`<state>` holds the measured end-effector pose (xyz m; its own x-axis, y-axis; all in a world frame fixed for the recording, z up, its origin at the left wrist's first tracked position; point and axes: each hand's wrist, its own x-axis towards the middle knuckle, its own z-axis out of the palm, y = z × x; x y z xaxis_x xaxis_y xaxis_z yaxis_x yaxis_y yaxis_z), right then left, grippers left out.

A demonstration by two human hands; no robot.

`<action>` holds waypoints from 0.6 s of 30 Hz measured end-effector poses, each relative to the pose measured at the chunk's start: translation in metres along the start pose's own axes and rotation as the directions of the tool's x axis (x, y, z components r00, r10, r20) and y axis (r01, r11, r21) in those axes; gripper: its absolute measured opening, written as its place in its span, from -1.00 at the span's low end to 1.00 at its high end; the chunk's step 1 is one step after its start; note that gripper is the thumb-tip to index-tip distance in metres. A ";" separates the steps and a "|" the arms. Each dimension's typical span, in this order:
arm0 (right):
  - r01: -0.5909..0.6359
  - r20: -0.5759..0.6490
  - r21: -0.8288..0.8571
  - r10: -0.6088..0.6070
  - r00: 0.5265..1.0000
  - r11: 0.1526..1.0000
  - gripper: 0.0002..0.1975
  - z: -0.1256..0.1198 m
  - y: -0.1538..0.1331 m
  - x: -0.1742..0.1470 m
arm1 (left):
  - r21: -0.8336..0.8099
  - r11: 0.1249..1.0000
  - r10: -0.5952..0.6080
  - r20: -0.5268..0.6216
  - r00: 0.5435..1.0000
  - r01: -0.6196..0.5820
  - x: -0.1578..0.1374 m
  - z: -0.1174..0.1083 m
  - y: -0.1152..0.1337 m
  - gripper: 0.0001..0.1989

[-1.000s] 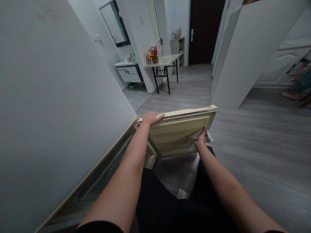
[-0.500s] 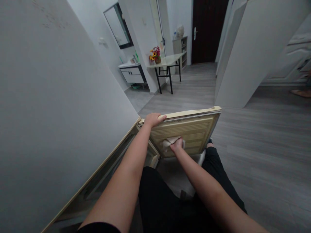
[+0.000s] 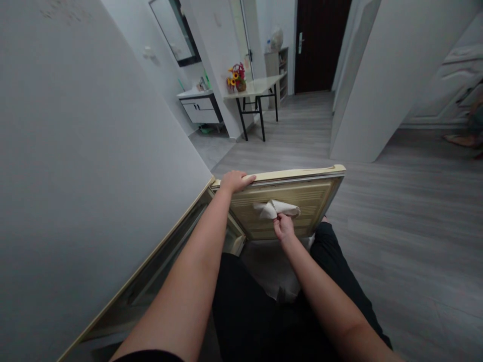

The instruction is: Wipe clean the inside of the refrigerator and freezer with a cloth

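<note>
A yellowed refrigerator door (image 3: 319, 198), ribbed on its inner side, stands swung open in front of me. My left hand (image 3: 234, 181) is closed over its top edge near the hinge end, thumb lying along the rim. Against the inner panel, my right hand (image 3: 284, 226) pinches a crumpled white cloth (image 3: 281, 207), whose loose part spreads above the fingers. The open refrigerator compartment (image 3: 151, 281) lies to the left, its inside dim and partly covered by my left arm.
A pale wall-like surface (image 3: 94, 151) rises close on the left. Farther off are a table (image 3: 260, 86) with flowers (image 3: 237, 78), a vanity (image 3: 202, 108) and a dark door (image 3: 320, 45). Grey plank floor (image 3: 407, 216) extends right. A person's foot (image 3: 462, 140) shows at the far right.
My right hand has moved slightly right, and the cloth now spreads out above it instead of being bunched at the hand. My left hand keeps its place on the door's edge.
</note>
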<state>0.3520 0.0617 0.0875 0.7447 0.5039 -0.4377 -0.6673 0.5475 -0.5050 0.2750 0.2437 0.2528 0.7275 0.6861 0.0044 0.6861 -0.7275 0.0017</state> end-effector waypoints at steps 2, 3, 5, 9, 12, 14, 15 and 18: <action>0.010 -0.089 0.035 -0.007 0.996 0.999 -0.61 -0.008 -0.012 0.005 | -0.002 1.000 0.000 0.002 1.000 0.000 0.000 0.000 0.000 -0.24; 0.015 -0.123 0.051 -0.008 0.992 0.999 -0.60 -0.011 -0.018 0.008 | -0.002 1.000 0.000 0.004 1.000 0.000 0.000 -0.001 0.000 -0.24; 0.024 -0.181 0.074 -0.010 0.983 0.997 -0.60 -0.015 -0.028 0.012 | -0.003 1.000 0.002 0.008 1.000 -0.002 0.000 -0.002 0.000 -0.23; 0.043 -0.238 0.093 -0.020 0.971 0.995 -0.64 -0.019 -0.040 0.017 | -0.007 1.000 0.010 0.010 1.000 -0.010 0.001 -0.002 -0.001 -0.22; 0.028 -0.221 0.056 -0.015 0.975 0.998 -0.73 -0.019 -0.042 0.018 | -0.011 1.000 0.011 0.008 1.000 -0.011 0.001 -0.001 -0.001 -0.22; -0.001 -0.208 -0.026 -0.005 0.978 1.000 -0.76 -0.018 -0.041 0.019 | -0.012 1.000 0.013 0.007 1.000 -0.013 0.001 0.000 -0.001 -0.22; -0.011 -0.209 -0.070 -0.004 0.978 0.997 -0.75 -0.017 -0.041 0.020 | -0.012 1.000 0.014 0.006 1.000 -0.014 0.001 0.000 -0.002 -0.23; 0.009 -0.243 -0.178 -0.053 0.969 0.984 -0.73 -0.012 -0.041 0.030 | -0.012 1.000 0.021 0.002 1.000 -0.021 0.000 0.000 -0.002 -0.24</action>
<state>0.4020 0.0465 0.0866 0.7604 0.2966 -0.5778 -0.6469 0.4248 -0.6333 0.2735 0.2452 0.2526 0.7416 0.6709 0.0024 0.6708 -0.7415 0.0131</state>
